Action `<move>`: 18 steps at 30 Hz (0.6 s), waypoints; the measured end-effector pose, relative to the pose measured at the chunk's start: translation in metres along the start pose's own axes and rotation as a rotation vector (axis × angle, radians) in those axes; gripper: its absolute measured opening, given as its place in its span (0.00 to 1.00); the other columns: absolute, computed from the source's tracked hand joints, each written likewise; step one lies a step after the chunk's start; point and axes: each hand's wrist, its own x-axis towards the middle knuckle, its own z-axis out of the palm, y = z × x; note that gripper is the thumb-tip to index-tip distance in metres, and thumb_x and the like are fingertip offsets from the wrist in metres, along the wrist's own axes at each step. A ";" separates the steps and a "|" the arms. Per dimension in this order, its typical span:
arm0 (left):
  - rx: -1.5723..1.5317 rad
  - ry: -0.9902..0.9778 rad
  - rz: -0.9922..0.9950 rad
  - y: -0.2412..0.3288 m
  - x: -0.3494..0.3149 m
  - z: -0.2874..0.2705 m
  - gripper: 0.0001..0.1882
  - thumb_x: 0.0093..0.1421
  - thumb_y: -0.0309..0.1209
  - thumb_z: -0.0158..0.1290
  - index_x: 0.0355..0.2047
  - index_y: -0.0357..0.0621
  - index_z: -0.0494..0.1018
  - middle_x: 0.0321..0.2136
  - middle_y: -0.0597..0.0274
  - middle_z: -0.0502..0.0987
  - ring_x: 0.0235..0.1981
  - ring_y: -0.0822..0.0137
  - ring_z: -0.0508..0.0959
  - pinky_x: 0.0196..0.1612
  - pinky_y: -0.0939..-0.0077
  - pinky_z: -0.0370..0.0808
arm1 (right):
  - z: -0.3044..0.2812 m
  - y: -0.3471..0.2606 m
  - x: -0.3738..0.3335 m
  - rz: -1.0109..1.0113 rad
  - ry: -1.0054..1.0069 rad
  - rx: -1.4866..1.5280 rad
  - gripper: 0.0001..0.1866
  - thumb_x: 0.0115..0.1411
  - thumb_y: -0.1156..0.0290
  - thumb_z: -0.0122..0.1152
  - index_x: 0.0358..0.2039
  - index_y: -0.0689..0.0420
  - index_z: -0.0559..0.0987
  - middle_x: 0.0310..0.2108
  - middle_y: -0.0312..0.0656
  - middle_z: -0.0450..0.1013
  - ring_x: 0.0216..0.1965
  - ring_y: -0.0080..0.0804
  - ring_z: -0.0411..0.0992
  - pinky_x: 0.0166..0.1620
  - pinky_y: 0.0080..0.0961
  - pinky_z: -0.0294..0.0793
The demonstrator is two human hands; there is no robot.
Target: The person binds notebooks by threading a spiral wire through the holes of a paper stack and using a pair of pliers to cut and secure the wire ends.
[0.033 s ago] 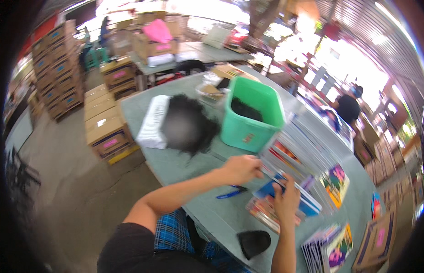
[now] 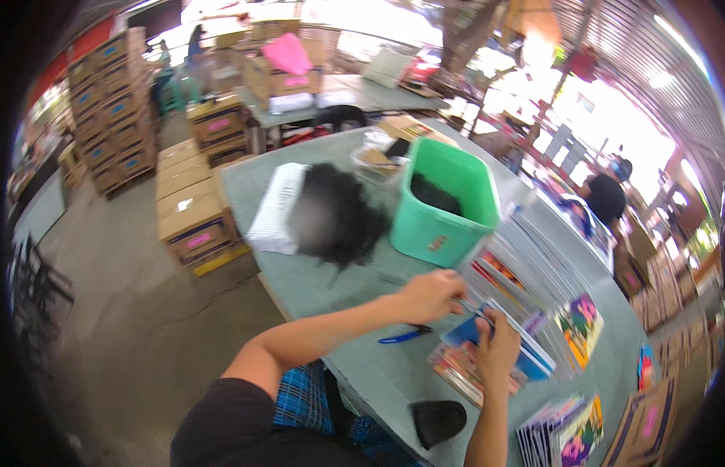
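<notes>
My right hand (image 2: 499,342) grips a blue-covered booklet (image 2: 536,364) with white page edges, fingers over its upper edge. Close to the booklet's upper left corner is my left hand (image 2: 434,296), its fingers pinched together; what is between them is too small to make out. Under the booklet lies a stack of picture-covered booklets (image 2: 450,367). A blue pen-like tool (image 2: 401,338) rests below my left hand. Beyond the hands stands a green bin (image 2: 436,241) with black material inside. Left of it is a heap of fine black pieces (image 2: 343,222) beside a white paper bundle (image 2: 275,214).
Rows of booklets (image 2: 526,249) in clear wrap fill the table's right side. Another booklet stack (image 2: 569,436) stands near right, and a black pad (image 2: 439,424) by the front edge. Cartons (image 2: 193,226) sit on the floor at left. A person (image 2: 608,191) is at the far right.
The whole scene has shifted slightly rightward in the picture. My left hand and the booklet's corner have come a little closer together; my right hand still holds the booklet.
</notes>
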 end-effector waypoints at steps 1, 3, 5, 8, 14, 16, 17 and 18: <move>-0.048 0.084 0.048 0.002 0.005 0.013 0.12 0.54 0.40 0.53 0.32 0.46 0.75 0.28 0.56 0.75 0.35 0.54 0.76 0.36 0.61 0.72 | 0.002 0.010 -0.001 0.007 -0.047 -0.060 0.11 0.51 0.69 0.61 0.36 0.55 0.74 0.31 0.41 0.75 0.34 0.43 0.72 0.40 0.35 0.64; 0.096 0.064 0.132 -0.013 0.001 0.004 0.13 0.53 0.40 0.54 0.33 0.44 0.74 0.27 0.57 0.74 0.34 0.55 0.75 0.36 0.60 0.71 | 0.010 -0.002 0.001 0.030 0.001 0.059 0.08 0.52 0.70 0.60 0.34 0.55 0.75 0.30 0.42 0.75 0.33 0.44 0.72 0.40 0.35 0.65; 0.223 0.131 0.279 -0.009 -0.002 0.003 0.15 0.52 0.40 0.54 0.34 0.42 0.73 0.28 0.56 0.74 0.35 0.55 0.74 0.36 0.59 0.71 | 0.006 -0.002 0.002 0.046 0.019 0.080 0.06 0.53 0.71 0.59 0.32 0.56 0.76 0.28 0.43 0.74 0.32 0.44 0.71 0.39 0.35 0.66; 0.258 -0.050 0.311 0.031 -0.027 0.027 0.20 0.52 0.40 0.53 0.39 0.38 0.71 0.33 0.53 0.73 0.39 0.54 0.73 0.39 0.56 0.70 | 0.009 0.000 0.002 0.048 -0.016 0.155 0.05 0.51 0.75 0.58 0.30 0.58 0.76 0.26 0.44 0.72 0.31 0.43 0.70 0.37 0.34 0.68; -0.473 -0.397 0.185 0.045 -0.099 0.164 0.30 0.45 0.30 0.55 0.52 0.44 0.65 0.49 0.46 0.67 0.53 0.48 0.65 0.56 0.58 0.62 | 0.004 -0.029 -0.004 -0.057 0.123 0.109 0.07 0.50 0.74 0.59 0.31 0.59 0.76 0.28 0.45 0.73 0.32 0.45 0.70 0.39 0.34 0.68; -0.134 -0.323 0.303 0.043 -0.087 0.136 0.28 0.48 0.27 0.52 0.52 0.47 0.65 0.52 0.42 0.62 0.52 0.41 0.63 0.54 0.56 0.63 | -0.017 -0.001 -0.009 -0.053 0.062 -0.036 0.07 0.50 0.71 0.60 0.30 0.58 0.77 0.29 0.44 0.74 0.33 0.45 0.71 0.39 0.34 0.67; -0.283 -0.215 0.219 0.057 -0.066 0.080 0.25 0.49 0.30 0.52 0.51 0.48 0.66 0.43 0.43 0.69 0.47 0.41 0.67 0.51 0.55 0.65 | -0.036 0.021 -0.019 -0.002 0.043 -0.140 0.07 0.50 0.69 0.60 0.29 0.57 0.77 0.29 0.44 0.74 0.33 0.44 0.72 0.39 0.34 0.67; 0.027 -0.171 0.094 0.057 -0.051 0.055 0.20 0.51 0.31 0.51 0.46 0.47 0.70 0.34 0.47 0.72 0.40 0.45 0.70 0.44 0.56 0.68 | -0.043 0.031 -0.024 0.023 0.052 -0.151 0.07 0.51 0.67 0.60 0.29 0.56 0.78 0.29 0.43 0.75 0.33 0.43 0.72 0.39 0.34 0.67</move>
